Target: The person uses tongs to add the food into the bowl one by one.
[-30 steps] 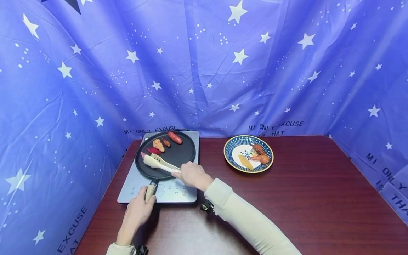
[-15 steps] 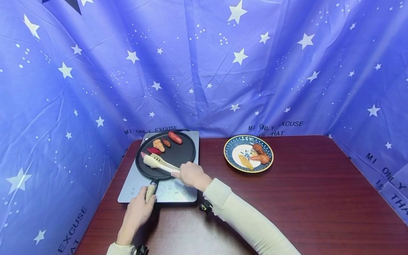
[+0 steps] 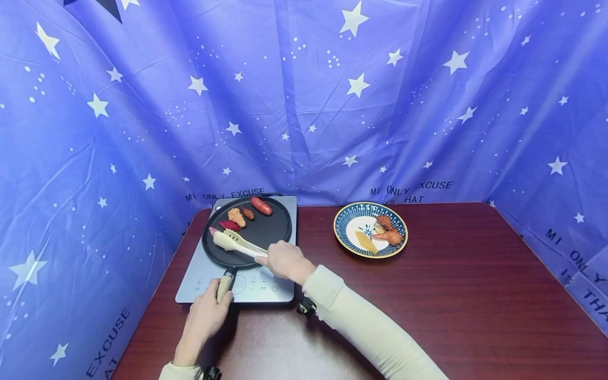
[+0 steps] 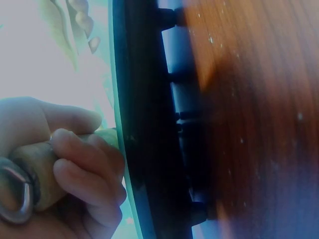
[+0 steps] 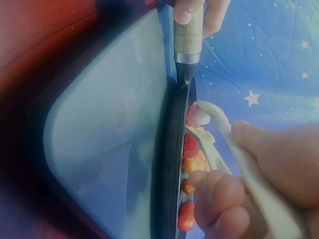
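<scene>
My left hand (image 3: pixel 205 312) grips the wooden handle (image 3: pixel 224 286) of a round black frying pan (image 3: pixel 266 237), its fingers curled round it in the left wrist view. My right hand (image 3: pixel 287 259) holds cream-coloured tongs (image 3: pixel 243 246) low over the pan's left part. In the right wrist view, the tong tips lie on either side of a pink and white piece of food (image 5: pixel 197 116). Beyond it in the pan lie a dark red piece (image 3: pixel 230 225), a golden crumbed piece (image 3: pixel 236 216), a small brown piece (image 3: pixel 248 212) and a red sausage (image 3: pixel 262 206).
Under the pan is a silver induction cooktop (image 3: pixel 190 291) on a dark red wooden table (image 3: pixel 451 285). To the right stands a blue-patterned plate (image 3: pixel 345 246) with a yellow slice (image 3: pixel 364 241) and reddish-brown food pieces (image 3: pixel 390 236). A blue star-printed curtain (image 3: pixel 304 105) surrounds the table's back and sides.
</scene>
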